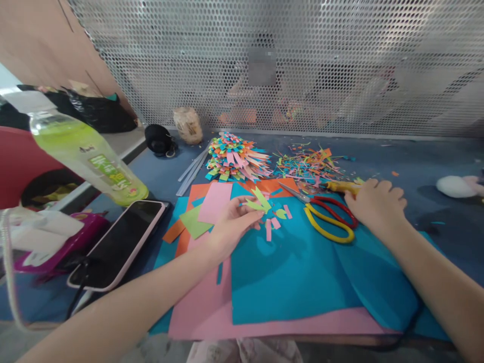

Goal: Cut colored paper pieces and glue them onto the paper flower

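A light green fringed paper strip is pinched between the thumb and fingers of my left hand, above the blue paper sheet. Small pink paper pieces lie just right of these fingers. My right hand is closed round the rear of a yellow glue gun, with its grip hidden by the fingers. Left of that hand, scissors with red and yellow handles rest on the blue sheet. Behind both hands stands a cone of multicoloured fringed paper.
A heap of paper scraps lies right of the cone, and clear glue sticks lie left of it. A phone and a drink bottle occupy the left side. A perforated metal panel closes off the back.
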Demonstrator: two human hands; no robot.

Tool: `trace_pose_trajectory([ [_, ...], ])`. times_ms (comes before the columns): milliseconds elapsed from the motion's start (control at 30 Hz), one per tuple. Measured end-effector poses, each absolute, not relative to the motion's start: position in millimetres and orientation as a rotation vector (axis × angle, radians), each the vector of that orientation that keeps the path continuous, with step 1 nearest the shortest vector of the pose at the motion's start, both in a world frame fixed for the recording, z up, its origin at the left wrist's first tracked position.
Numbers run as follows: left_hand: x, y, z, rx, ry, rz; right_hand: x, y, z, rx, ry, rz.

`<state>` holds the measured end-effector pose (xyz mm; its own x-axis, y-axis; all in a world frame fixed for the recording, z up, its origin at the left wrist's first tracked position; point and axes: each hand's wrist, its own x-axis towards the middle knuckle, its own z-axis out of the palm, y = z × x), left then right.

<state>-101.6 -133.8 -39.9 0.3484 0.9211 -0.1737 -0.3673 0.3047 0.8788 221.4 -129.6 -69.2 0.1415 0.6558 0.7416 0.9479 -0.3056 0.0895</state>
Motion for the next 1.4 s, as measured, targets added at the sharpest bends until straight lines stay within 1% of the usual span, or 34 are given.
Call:
trace_pose_trajectory([
  [133, -100.3, -135.9, -41.7, 0.85, 0.752, 0.93, 174.6, -142.7, -40.4, -1.717, -1.934, -0.924],
  [167, -99.5, -136.8, -42.8, 0.851, 0.743, 0.918, 162.8, -147.1, -35.7, -1.575, -2.071, -0.892],
  [200, -98.6, -137.8, -44.0, 0.86, 0.735, 0.904, 151.7, -152.0, -32.3, -1.313, -2.187, -0.846],
  [300, -96.0, -141.3, -47.3, 0.899, 0.706, 0.841, 125.8, -167.3, -27.9, -0.824, -2.38, -0.798],
  [367, -94.9, -143.7, -48.2, 0.905, 0.677, 0.787, 116.5, -174.5, -27.7, -0.758, -2.442, -0.746],
  [500, -93.8, -147.4, -47.1, 0.908, 0.677, 0.751, 112.4, -178.1, -29.7, -0.735, -2.48, -0.624],
  [567, -93.6, -148.1, -45.5, 0.881, 0.701, 0.755, 112.6, -177.1, -31.1, -0.757, -2.468, -0.498],
  [667, -94.7, -147.5, -41.8, 0.866, 0.693, 0.802, 111.3, -176.1, -33.3, -0.926, -2.281, -0.167],
  [733, -97.4, -147.0, -38.3, 0.959, 0.729, 0.924, 109.8, -175.9, -34.6, -1.095, -2.117, 0.08],
  [800, -102.0, -147.7, -34.0, 1.149, 0.804, 1.112, 108.8, -175.8, -36.0, -1.207, -2.037, 0.242],
  [900, -110.9, -152.0, -28.2, 1.575, 0.832, 1.335, 107.8, -176.0, -37.4, -1.224, -1.979, 0.515],
  [933, -113.9, -154.2, -27.1, 1.736, 0.802, 1.36, 107.3, -176.3, -37.3, -1.222, -1.945, 0.619],
  [1000, -119.0, -158.3, -26.7, 2.047, 0.683, 1.301, 105.9, -177.4, -36.2, -1.226, -1.898, 0.758],
  [1100, -122.5, -161.7, -29.2, 2.392, 0.529, 1.175, 104.0, -180.3, -32.8, -1.211, -1.924, 0.776],
  [1167, -122.1, -161.8, -30.5, 2.542, 0.54, 1.179, 103.8, -182.4, -30.9, -1.189, -1.945, 0.783],
  [1300, -120.0, -160.1, -29.6, 2.687, 0.606, 1.28, 105.1, -184.8, -30.1, -1.261, -1.974, 0.8],
  [1400, -119.5, -159.9, -27.9, 2.707, 0.639, 1.287, 105.7, -184.7, -30.3, -1.243, -2.016, 0.768],
])
